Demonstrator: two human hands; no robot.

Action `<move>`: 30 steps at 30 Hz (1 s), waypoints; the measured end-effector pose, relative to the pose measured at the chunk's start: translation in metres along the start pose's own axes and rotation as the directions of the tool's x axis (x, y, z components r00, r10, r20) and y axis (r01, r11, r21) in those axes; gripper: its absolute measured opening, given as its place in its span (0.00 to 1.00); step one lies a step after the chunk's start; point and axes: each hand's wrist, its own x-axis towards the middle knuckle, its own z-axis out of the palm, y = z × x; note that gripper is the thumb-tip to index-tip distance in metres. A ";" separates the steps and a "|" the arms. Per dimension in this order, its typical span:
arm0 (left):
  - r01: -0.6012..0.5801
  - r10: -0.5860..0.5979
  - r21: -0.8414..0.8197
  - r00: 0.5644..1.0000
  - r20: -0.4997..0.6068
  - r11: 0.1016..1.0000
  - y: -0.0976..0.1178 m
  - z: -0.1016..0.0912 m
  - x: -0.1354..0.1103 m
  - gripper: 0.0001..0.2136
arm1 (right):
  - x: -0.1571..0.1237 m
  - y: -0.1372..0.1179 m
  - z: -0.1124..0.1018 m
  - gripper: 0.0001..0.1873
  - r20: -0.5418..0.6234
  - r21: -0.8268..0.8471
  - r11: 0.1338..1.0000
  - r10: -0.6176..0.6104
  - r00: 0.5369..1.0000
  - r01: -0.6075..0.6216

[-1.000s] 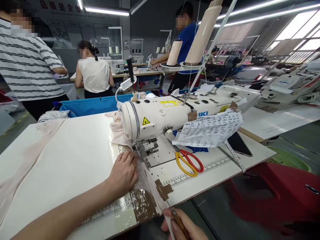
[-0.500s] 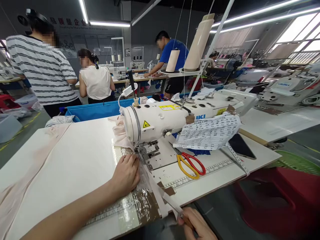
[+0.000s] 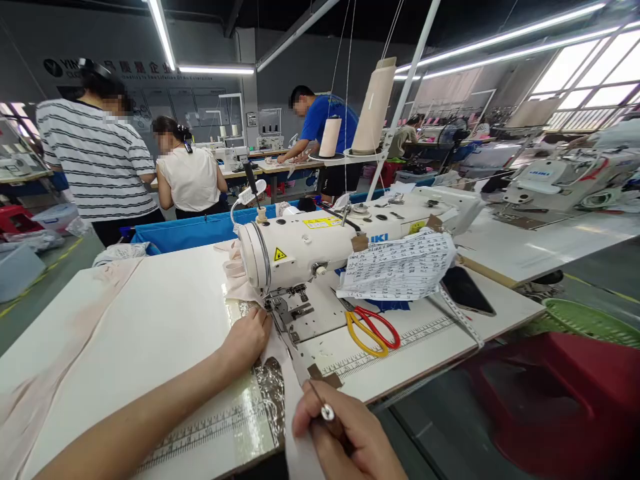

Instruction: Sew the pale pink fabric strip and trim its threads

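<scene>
- Right at the front of the sewing machine point(image 3: 300, 253), a pale pink fabric strip point(image 3: 293, 400) was seen stretched from the needle area, across the table point(image 3: 160, 327), and down past its near edge.
- Up by the needle, the left hand point(image 3: 249, 339) was set down on the strip's upper part, fingers bent and bunched; whether the cloth was pinched or merely pressed could not be told, the fingertips being partly hidden.
- And down below, the right hand point(image 3: 345, 430) was closed round a wooden-handled tool point(image 3: 328, 413), its thin metal shaft angled up beside the strip! The cloth was met by the fingers there too, though a firm pinch could not be made out.
- Light, thin and limp, the strip was judged: easily creased, easily pulled askew, hardly able to be pushed from one end.
- A slippery run was to be expected over the shiny film point(image 3: 271, 393) under it, and a snag was to be feared from the metal shaft.
- Best held, it was reckoned, under flat fingertips near the needle, and lightly between thumb and finger lower down, without tugging.
- The tool was judged light and rigid, best gripped by its handle.
- Off to the right, the scissors point(image 3: 373, 332) were left lying, touched by neither hand.
</scene>
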 end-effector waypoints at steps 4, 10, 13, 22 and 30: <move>-0.021 0.020 0.063 1.000 0.020 0.998 -0.002 -0.003 0.006 0.11 | 0.014 0.001 0.012 0.09 0.045 -0.010 0.965 -0.262 0.964 0.263; 0.022 -0.032 -0.089 0.993 -0.112 0.996 -0.012 0.002 0.002 0.08 | 0.001 0.026 0.007 0.10 0.130 -0.253 0.941 -0.198 0.972 0.225; 0.060 -0.106 -0.241 0.977 -0.186 0.969 -0.019 0.010 0.001 0.07 | -0.002 0.040 0.003 0.13 0.069 -0.390 0.912 -0.108 0.992 0.127; -0.017 -0.188 -0.584 0.939 -0.288 0.811 -0.030 0.021 0.003 0.11 | 0.033 0.078 0.011 0.14 -0.176 -0.584 0.812 -0.108 0.978 -0.015; 0.032 -0.230 -0.670 0.950 -0.210 0.742 -0.032 0.017 0.006 0.12 | 0.055 0.085 0.020 0.17 -0.184 -0.635 0.763 -0.300 0.936 0.120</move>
